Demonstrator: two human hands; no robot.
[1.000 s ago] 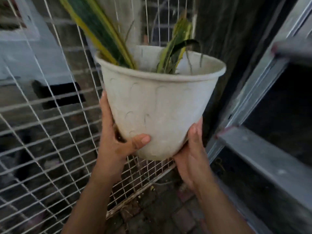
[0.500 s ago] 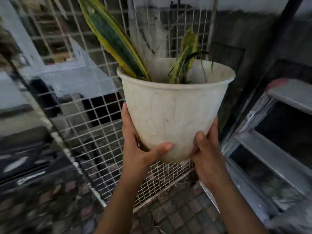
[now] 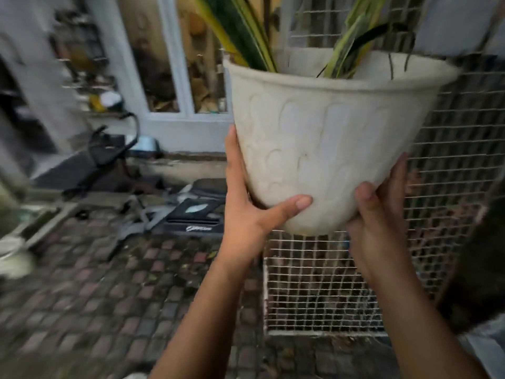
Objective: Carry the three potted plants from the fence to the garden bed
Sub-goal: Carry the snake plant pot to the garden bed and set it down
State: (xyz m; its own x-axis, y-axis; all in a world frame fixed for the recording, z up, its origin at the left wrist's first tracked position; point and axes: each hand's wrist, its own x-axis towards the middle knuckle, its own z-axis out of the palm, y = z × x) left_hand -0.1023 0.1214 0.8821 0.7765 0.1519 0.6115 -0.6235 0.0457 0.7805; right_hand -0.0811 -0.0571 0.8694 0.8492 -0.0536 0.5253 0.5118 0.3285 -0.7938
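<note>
at the far left edge a pale round object lies on the ground, too blurred to name. reddish brick paving covers the lower left. at its far side a dark, black-framed thing stands before a white-painted frame with tall panes, and the blur hides what it is. a few flat black items lie on the paving just left of the person's left hand. that hand grips the lower left side of a white pot: its fingers run straight up the pot's wall and its thumb wraps across the front near the base. the pot, embossed with arch shapes, is held up in the air, roughly upright, clear of the ground. out of it rises a snake plant, with one broad green leaf edged in yellow on the left and shorter, paler leaves on the right. the right hand clasps the pot's lower right side, thumb curled onto the front and fingers reaching round behind. directly behind the pot and both forearms stands a white wire mesh fence, its lower edge meeting the paving. at the right edge a dark blurred shape overlaps the mesh.
</note>
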